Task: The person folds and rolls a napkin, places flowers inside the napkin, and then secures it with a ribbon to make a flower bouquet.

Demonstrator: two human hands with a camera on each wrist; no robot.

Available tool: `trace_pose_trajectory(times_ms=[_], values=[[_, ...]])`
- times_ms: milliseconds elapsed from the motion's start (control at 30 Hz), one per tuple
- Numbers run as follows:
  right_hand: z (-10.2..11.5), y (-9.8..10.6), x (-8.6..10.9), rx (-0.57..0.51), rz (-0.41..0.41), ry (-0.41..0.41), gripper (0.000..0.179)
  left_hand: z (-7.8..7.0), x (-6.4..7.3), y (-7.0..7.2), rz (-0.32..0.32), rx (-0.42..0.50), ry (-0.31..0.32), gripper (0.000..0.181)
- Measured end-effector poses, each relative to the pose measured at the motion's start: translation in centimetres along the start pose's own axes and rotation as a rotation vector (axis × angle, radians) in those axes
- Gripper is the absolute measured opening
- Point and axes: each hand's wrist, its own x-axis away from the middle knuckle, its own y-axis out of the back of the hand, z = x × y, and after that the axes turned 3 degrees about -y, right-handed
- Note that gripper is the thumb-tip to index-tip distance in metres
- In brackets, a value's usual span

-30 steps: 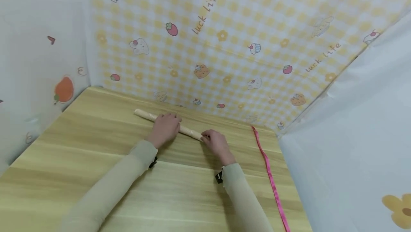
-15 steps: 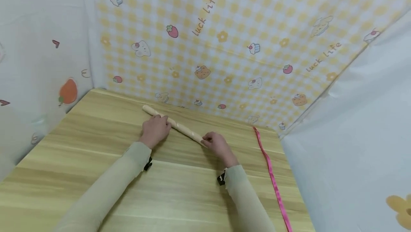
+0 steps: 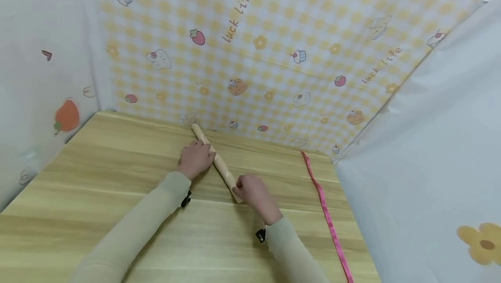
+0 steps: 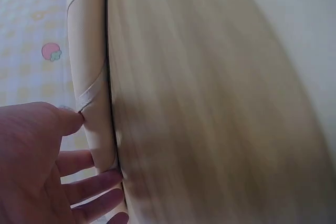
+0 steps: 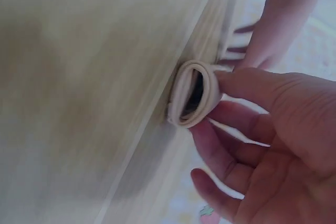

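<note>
A rolled-up beige sheet of fabric-like material (image 3: pixel 224 171) lies slantwise on the wooden table, its far end against the back wall covering. In the right wrist view, the near end of the roll (image 5: pixel 183 95) shows layered edges around a hollow middle. My right hand (image 3: pixel 256 196) pinches that end between thumb and fingers. Partway along the roll, my left hand (image 3: pixel 195 159) holds it lightly; the left wrist view has the thumb (image 4: pixel 71 121) on one side and fingers (image 4: pixel 94 187) across it. Pale spiral seams mark the roll's surface.
A long pink ribbon (image 3: pixel 325 209) runs along the right part of the wood-grain table (image 3: pixel 211 239). Behind rises a yellow checked covering (image 3: pixel 219 65), with white coverings to the left and right.
The roll has swung to a steeper slant: its far end moved right and back to the wall, its near end toward me. My right hand came nearer with it. The head view shifted slightly.
</note>
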Motion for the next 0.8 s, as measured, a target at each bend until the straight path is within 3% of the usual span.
trace_pose_trajectory(times_ms=[167, 300, 500, 667, 800], values=[[1.2, -0.8, 1.5, 0.171, -0.035, 0.015, 0.025, -1.2, -0.2, -0.8, 0.027, 0.04, 0.009, 0.06], [2.0, -1.2, 2.7, 0.282, -0.089, 0.032, 0.027, -2.1, -0.2, -1.4, 0.015, 0.035, -0.035, 0.057], [2.7, -1.7, 5.2, 0.323, -0.116, -0.001, 0.028, -4.3, 0.3, -2.2, 0.004, -0.023, -0.159, 0.047], [3.1, -1.8, 7.5, 0.336, -0.139, -0.009, 0.03, -6.2, 1.0, -2.8, 0.011, -0.049, -0.21, 0.044], [3.4, -2.0, 8.5, 0.318, -0.137, -0.019, 0.033, -6.8, 1.0, -3.3, 0.015, -0.078, -0.235, 0.042]])
